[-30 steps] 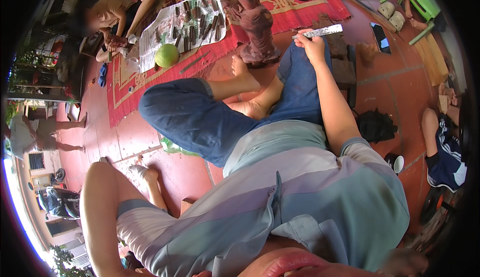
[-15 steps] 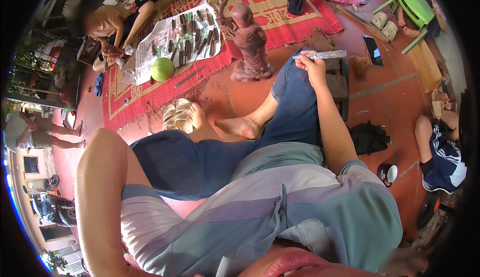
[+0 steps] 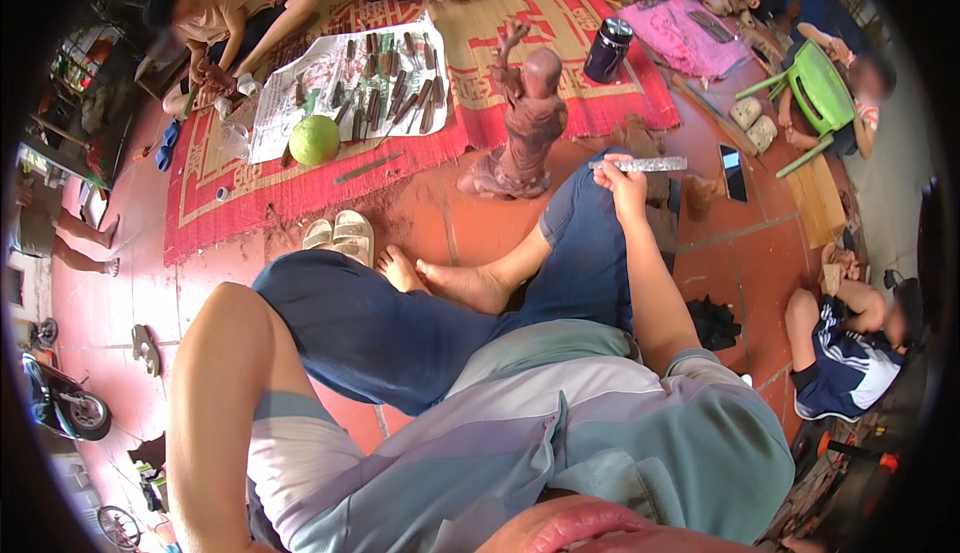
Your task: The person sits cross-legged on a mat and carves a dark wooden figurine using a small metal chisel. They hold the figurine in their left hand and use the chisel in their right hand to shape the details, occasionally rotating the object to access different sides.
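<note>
The feet (image 3: 468,285) have drawn back, leaving the statue (image 3: 532,131) clear of them on the floor (image 3: 490,228); the right hand (image 3: 628,193) keeps its fingers closed around the blade (image 3: 662,164), apart from the statue; the left hand is out of view, its grip untellable.

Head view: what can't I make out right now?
All in the head view:
Left hand: cut off by the lower edge, beyond the left forearm.
Grey strip: gripped part hidden by the right hand.
Reddish-brown statue: far side hidden by its own body.
Dark tools on the white paper: tips too small to tell.
</note>
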Motion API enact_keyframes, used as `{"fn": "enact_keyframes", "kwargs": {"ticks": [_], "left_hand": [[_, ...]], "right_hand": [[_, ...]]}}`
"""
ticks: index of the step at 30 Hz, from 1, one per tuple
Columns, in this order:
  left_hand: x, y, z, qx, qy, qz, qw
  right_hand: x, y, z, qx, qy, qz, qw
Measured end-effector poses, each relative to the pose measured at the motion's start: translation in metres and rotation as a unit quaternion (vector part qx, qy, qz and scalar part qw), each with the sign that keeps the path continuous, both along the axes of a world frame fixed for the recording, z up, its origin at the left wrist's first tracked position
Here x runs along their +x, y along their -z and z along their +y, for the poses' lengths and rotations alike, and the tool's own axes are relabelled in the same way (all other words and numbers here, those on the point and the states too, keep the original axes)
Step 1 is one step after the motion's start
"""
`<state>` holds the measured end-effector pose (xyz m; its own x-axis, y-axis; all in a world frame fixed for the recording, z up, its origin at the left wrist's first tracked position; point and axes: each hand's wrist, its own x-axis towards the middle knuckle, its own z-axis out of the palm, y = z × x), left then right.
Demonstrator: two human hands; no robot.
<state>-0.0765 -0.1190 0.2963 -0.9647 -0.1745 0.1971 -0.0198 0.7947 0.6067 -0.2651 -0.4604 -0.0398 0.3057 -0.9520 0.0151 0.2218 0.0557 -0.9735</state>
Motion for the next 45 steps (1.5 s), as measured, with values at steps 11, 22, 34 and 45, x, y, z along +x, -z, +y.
{"fn": "enact_keyframes", "kwargs": {"ticks": [11,22,34,45], "left_hand": [[0.015,0.006,-0.009,0.012,0.031,-0.005,0.999],[0.007,-0.008,-0.048,0.067,0.023,-0.033,0.997],[0.008,0.016,-0.091,0.158,-0.062,-0.026,0.985],[-0.019,0.208,-0.127,0.288,-0.712,0.465,0.441]], "right_hand": [[0.014,0.011,-0.008,0.016,0.009,0.029,0.999],[0.014,0.024,-0.009,0.035,0.006,0.018,0.999],[0.007,0.056,-0.032,0.056,0.003,0.041,0.998],[0.045,0.014,-0.036,0.137,-0.024,-0.108,0.984]]}}
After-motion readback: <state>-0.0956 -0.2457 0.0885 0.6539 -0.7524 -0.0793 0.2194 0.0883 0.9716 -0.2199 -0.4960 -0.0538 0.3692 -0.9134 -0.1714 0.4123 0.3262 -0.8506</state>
